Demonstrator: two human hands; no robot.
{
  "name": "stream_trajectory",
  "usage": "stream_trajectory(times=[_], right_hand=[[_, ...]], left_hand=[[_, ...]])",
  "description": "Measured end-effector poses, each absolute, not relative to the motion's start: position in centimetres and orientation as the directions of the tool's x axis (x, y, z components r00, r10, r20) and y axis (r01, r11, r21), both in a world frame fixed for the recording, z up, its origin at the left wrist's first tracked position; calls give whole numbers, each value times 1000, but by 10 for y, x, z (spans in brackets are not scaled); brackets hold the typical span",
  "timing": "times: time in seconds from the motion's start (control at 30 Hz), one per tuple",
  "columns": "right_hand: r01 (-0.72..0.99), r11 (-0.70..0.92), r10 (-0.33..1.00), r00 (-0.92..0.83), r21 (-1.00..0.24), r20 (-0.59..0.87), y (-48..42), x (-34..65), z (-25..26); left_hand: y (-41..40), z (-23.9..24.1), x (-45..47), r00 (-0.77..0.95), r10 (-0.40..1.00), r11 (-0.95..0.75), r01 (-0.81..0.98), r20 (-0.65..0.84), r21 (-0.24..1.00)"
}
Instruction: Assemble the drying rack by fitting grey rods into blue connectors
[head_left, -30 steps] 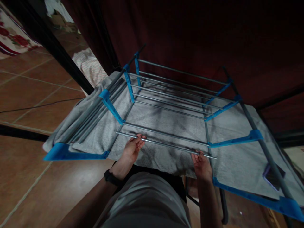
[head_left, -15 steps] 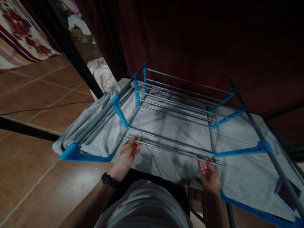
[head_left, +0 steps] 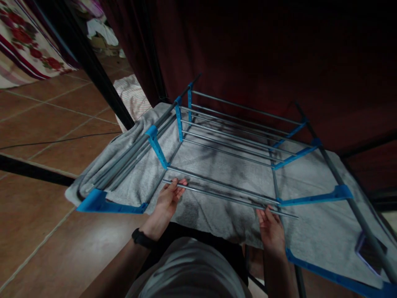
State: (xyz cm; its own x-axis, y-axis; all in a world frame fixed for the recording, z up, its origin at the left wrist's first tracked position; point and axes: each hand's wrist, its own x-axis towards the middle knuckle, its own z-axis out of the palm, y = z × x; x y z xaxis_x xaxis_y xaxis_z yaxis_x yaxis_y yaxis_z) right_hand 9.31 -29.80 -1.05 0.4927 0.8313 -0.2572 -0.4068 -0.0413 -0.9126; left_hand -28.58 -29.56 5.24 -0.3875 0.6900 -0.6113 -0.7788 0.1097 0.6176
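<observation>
A loose grey metal rod (head_left: 223, 197) lies across both my hands, in front of the rack's crossbars. My left hand (head_left: 169, 196) pinches it near its left end, with a dark band on that wrist. Near its right end, my right hand (head_left: 270, 225) has its thumb and fingertips closed on it. The rod's right tip sticks out past the right side tube. Around it stands a shelf rack frame of grey tubes with blue plastic brackets (head_left: 158, 147); several crossbars (head_left: 235, 135) join its two sides.
The frame rests on a grey blanket (head_left: 198, 211) spread over a raised surface. A phone (head_left: 370, 250) lies at the right under a tube. Several spare rods (head_left: 133, 159) lie at the left. Black posts (head_left: 93, 68) and a dark red curtain (head_left: 248, 54) stand behind.
My right hand has shifted slightly left along the rod. My left hand and the rod have barely moved, and the view has shifted a little.
</observation>
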Motion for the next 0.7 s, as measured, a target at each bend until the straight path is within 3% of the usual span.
stream_trajectory(times=[0.43, 0.7], right_hand=[[-562, -60, 791, 478, -825, -383, -298, 89, -6], [-568, -42, 746, 530, -822, -404, -296, 78, 5]], left_hand=[[-293, 50, -293, -418, 627, 101, -793, -657, 601], [-290, 51, -322, -440, 596, 177, -744, -672, 644]])
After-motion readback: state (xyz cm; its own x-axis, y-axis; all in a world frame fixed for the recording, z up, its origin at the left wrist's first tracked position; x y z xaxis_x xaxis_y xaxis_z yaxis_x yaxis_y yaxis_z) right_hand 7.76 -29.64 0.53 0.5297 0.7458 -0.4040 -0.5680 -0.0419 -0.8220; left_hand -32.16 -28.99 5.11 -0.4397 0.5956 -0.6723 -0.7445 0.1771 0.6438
